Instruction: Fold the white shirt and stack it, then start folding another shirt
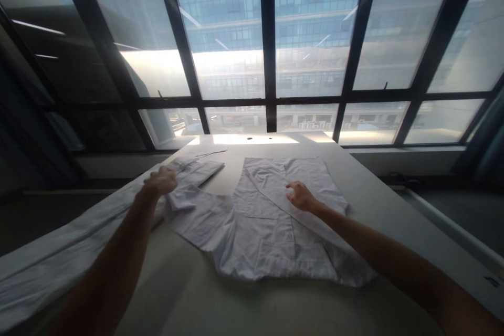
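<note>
Gripping cloth, left hand [160, 181] hides shirt [268, 220] collar.

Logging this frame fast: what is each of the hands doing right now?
Left hand: closed, gripping a fold of the white shirt.
Right hand: open, fingers curled, resting on the shirt.

White table [394, 210]; behind it, dark-framed window wall [269, 63] with glazed buildings beyond; daylight glare on the table's far edge.
</note>
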`<state>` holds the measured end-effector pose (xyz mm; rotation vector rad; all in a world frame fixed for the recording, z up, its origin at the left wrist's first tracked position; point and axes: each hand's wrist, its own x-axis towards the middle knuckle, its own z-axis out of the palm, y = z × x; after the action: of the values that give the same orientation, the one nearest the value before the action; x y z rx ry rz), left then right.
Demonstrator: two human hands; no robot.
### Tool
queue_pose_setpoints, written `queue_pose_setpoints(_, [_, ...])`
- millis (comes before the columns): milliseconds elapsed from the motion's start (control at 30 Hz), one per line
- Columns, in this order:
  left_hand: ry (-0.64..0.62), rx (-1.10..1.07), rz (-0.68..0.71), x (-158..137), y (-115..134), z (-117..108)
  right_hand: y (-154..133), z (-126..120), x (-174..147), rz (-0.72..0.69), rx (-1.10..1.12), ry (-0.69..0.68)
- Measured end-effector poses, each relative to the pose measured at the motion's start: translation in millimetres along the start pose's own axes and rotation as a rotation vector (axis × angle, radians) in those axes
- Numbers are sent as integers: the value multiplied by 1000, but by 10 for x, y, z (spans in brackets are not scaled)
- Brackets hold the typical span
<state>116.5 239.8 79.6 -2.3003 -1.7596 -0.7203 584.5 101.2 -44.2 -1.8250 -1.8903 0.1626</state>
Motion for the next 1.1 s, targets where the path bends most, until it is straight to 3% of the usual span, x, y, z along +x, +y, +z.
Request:
queue_pose_setpoints(33, [-33,50,-62,-45,174,29,-107,19,32,-28,-13,-17])
queue_pose_setpoints(67, [-27,48,-28,-104,388,85,-227,45,58,-56,-24,-37])
queue_pose_setpoints(133, [-41,2,137,-265,886,278,-478,113,81,-103,-60,-87])
queue_pose_setpoints(233, [-176,-152,385,-580,1575,682,-802,207,56,-121,-172,-122])
queue_pose_setpoints(333, [-237,-287,493,-872,1935,1050,-968,217,39,-127,-275,-137])
queue_pose_setpoints(533, [-245,-366,472,-1049,1897,1417,-902,109,106,-135,-309,-186])
queue_pose_setpoints(700, [-242,-343,463,-1029,1867,1447,-787,83,127,-78,-296,-181])
queue_pose_setpoints(833, [-253,-337,456,-1046,1880,1427,-568,-165,174,23,-280,-92])
queue_pose_setpoints(933, [-269,-322,439,-1047,1877,1429,-156,-551,191,169,-230,68])
queue_pose_setpoints(1100, [-255,-323,460,-1026,1859,1479,965,-1283,-67,393,-7,300])
